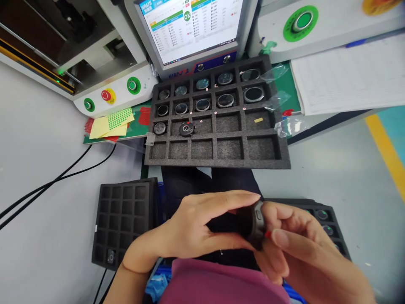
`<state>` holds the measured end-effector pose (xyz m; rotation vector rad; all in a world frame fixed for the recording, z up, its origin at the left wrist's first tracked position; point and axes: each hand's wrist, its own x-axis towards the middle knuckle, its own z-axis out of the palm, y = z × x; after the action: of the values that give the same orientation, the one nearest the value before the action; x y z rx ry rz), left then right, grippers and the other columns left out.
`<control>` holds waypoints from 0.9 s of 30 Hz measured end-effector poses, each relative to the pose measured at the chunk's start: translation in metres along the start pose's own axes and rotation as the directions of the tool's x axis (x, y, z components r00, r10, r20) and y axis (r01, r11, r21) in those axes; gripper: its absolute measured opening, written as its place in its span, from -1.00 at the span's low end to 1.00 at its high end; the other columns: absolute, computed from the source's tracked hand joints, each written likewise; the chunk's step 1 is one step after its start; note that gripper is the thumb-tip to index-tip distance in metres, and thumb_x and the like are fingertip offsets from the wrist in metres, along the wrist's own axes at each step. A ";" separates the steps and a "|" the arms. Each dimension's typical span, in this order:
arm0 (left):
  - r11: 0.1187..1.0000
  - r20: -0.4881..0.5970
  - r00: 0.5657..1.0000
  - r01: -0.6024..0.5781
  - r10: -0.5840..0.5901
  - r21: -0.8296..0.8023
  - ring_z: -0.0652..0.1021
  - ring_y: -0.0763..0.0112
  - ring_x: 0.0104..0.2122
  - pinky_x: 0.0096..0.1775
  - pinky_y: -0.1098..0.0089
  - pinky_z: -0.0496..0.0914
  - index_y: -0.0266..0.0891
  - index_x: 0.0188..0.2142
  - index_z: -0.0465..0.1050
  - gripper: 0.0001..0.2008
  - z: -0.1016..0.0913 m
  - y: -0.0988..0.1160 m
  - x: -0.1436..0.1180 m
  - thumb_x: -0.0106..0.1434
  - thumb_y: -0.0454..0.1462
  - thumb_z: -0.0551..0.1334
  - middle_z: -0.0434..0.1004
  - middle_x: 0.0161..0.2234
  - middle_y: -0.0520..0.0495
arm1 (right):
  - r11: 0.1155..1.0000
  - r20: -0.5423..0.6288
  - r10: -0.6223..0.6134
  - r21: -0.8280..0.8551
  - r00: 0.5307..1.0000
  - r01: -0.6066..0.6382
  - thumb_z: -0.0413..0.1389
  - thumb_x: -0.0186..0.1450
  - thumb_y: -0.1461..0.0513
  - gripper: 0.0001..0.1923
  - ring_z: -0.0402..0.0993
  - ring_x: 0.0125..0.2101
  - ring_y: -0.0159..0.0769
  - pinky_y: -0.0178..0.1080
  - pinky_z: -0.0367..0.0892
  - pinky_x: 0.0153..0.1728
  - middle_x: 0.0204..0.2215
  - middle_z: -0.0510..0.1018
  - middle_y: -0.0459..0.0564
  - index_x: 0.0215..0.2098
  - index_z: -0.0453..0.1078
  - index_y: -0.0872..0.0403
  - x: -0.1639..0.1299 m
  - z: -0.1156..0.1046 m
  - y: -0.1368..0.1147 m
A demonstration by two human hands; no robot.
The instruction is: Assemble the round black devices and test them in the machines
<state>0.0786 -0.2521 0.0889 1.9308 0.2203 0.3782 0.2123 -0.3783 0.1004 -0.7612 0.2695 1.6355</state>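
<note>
**The bench and what lies on it**

The grey bench [41, 177] carries a black foam tray [218, 158] with square compartments, and this tray is the landmark here. Behind the tray stands a monitor [190, 29]. Left of the tray is a green mat [139, 126] with yellow sticker sheets [110, 124] and red sheets on it. Behind that mat is a white control box [117, 90] with green and red buttons. Right of the tray lie clear plastic bags [289, 126] and a paper form [348, 78]. Two black cables [47, 183] run on the bench left of the tray.
</note>
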 end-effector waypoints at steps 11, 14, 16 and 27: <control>0.997 0.051 0.998 -0.048 0.046 0.052 0.58 0.33 0.06 0.10 0.45 0.46 -0.25 0.25 0.29 -0.41 -0.001 0.001 0.002 0.26 -0.25 0.36 0.56 0.09 -0.23 | 1.000 0.020 0.012 -0.021 1.000 -0.011 0.48 0.03 0.19 -0.70 0.46 -0.69 -0.48 -0.50 0.27 -0.60 -0.73 0.52 -0.10 -0.59 0.44 0.06 -0.002 -0.003 -0.002; 0.997 0.058 0.997 -0.052 0.049 0.049 0.57 0.34 0.07 0.12 0.46 0.44 -0.27 0.25 0.29 -0.40 -0.001 0.002 0.001 0.25 -0.26 0.37 0.55 0.09 -0.23 | 0.999 0.005 0.004 -0.034 1.000 -0.004 0.49 0.01 0.18 -0.68 0.45 -0.70 -0.49 -0.50 0.26 -0.61 -0.73 0.52 -0.10 -0.61 0.43 0.06 -0.004 0.000 -0.002; 0.997 0.060 0.997 -0.057 0.054 0.049 0.57 0.33 0.08 0.13 0.45 0.44 -0.26 0.26 0.28 -0.39 -0.001 0.003 0.001 0.25 -0.27 0.37 0.55 0.10 -0.23 | 0.999 -0.004 0.000 -0.036 1.000 0.000 0.50 0.00 0.17 -0.67 0.45 -0.71 -0.50 -0.51 0.26 -0.61 -0.74 0.51 -0.11 -0.61 0.43 0.07 -0.004 0.001 -0.002; 0.991 0.062 0.994 -0.093 0.087 0.098 0.58 0.31 0.06 0.10 0.37 0.48 -0.25 0.28 0.26 -0.44 -0.001 0.003 -0.001 0.33 -0.24 0.29 0.54 0.10 -0.23 | 0.998 0.107 -0.014 -0.065 0.994 0.021 0.45 0.09 0.17 -0.67 0.50 -0.69 -0.46 -0.52 0.32 -0.61 -0.71 0.54 -0.13 -0.57 0.38 0.05 0.003 -0.012 0.005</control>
<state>0.0771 -0.2532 0.0918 2.0531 0.1166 0.3764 0.2116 -0.3838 0.0886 -0.7211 0.1327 1.6696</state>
